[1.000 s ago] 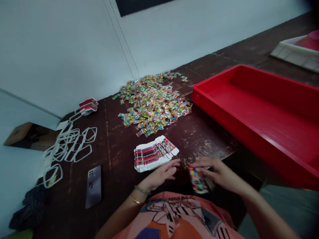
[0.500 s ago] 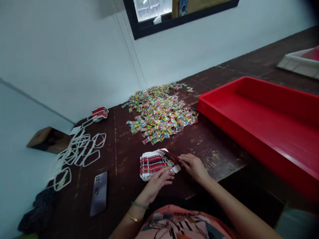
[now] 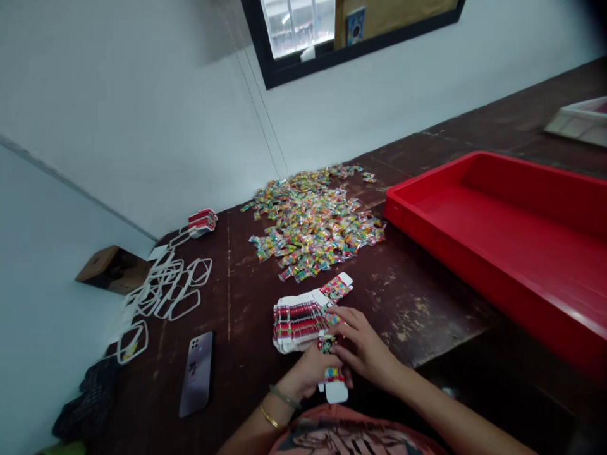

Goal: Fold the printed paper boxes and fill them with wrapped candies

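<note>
At the near edge of the dark brown, scuffed table (image 3: 398,303), the left hand (image 3: 310,370) gripped a flat, multicoloured printed carton with white end flaps (image 3: 334,374), its thumb across the face and its fingertips showing at the far side. The right hand (image 3: 363,344) was set over the carton's upper part with fingers bent and spread; whether these fingers pinched the card could not be determined. The carton was located directly in front of the person's body, just beside the overlapping row of red-and-white printed cartons (image 3: 298,322). Beyond this row lay a broad heap of small clear sachets with multicoloured contents (image 3: 317,221). To the right stood a shallow, rectangular red plastic tray (image 3: 455,253); to the left lay a purple-grey smartphone (image 3: 196,373) and white looped strips (image 3: 184,304).
</note>
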A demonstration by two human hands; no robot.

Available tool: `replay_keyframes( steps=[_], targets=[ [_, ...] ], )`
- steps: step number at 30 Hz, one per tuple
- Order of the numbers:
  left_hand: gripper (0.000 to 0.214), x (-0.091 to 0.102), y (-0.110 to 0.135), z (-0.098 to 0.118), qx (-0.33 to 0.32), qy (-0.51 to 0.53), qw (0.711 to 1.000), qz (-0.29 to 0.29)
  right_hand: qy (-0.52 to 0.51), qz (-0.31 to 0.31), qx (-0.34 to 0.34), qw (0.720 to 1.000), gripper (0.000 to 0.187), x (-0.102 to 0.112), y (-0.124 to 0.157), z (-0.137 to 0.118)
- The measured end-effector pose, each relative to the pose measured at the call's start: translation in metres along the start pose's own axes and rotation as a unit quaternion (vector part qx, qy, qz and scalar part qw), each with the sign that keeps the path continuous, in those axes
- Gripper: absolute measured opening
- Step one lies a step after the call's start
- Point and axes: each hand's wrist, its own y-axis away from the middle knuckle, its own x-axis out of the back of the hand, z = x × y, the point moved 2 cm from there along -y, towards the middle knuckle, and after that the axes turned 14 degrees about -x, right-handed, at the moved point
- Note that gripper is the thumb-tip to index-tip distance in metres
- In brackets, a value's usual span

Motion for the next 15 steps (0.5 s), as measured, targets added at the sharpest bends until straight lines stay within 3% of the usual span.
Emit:
replay_keyframes(
  steps=[4, 8, 13, 15],
  targets=[
    [0.031, 0.000, -0.002, -0.004, -0.016, 0.004, 1.000, 0.007, 0.051, 0.060, 0.017, 0.997, 0.029, -0.009, 0.013, 0.007],
    [0.032, 0.004, -0.005, -0.010, -0.023, -0.016, 0.999, -0.015, 0.011, 0.048, -0.003, 0.999, 0.027, -0.015, 0.015, 0.018],
    [0.038, -0.005, -0.009, 0.003, -0.190, -0.045, 0.977, -0.087, -0.015, -0.021, 0.008, 1.000, 0.029, -0.010, 0.006, 0.023],
    [0.043, -0.004, -0.007, 0.010, -0.216, -0.068, 0.970, -0.092, -0.016, -0.068, 0.015, 0.997, 0.022, -0.004, 0.003, 0.023]
  ],
)
